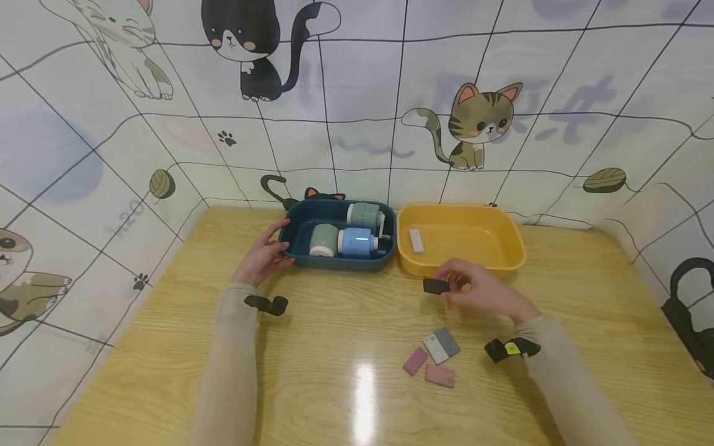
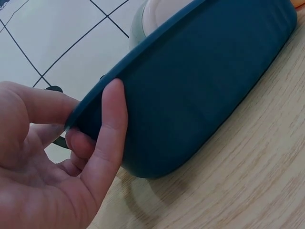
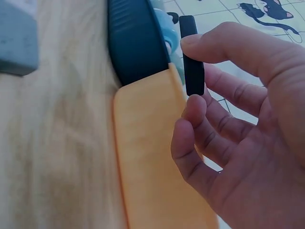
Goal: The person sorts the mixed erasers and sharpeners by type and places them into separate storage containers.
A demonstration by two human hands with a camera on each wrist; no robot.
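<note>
Two hands work at the worktop [image 1: 312, 371] — the left hand [image 1: 261, 259] grips the dark blue tray [image 1: 340, 263] by its rim. The right hand [image 1: 484, 291] pinches a small black block [image 1: 436, 285] just before the yellow tray [image 1: 504, 241].

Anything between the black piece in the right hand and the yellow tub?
Nothing visible. The right hand pinches the black piece just in front of the yellow tub, near its front wall. The tub is open on top and holds only one small white piece at its left side.

Wooden table [image 1: 312, 347] is showing a glossy, glaring grain; blue tub [image 1: 334, 263] and yellow tub [image 1: 502, 248] are looking like smooth matt plastic; black block [image 1: 436, 285] is looking matt.
</note>
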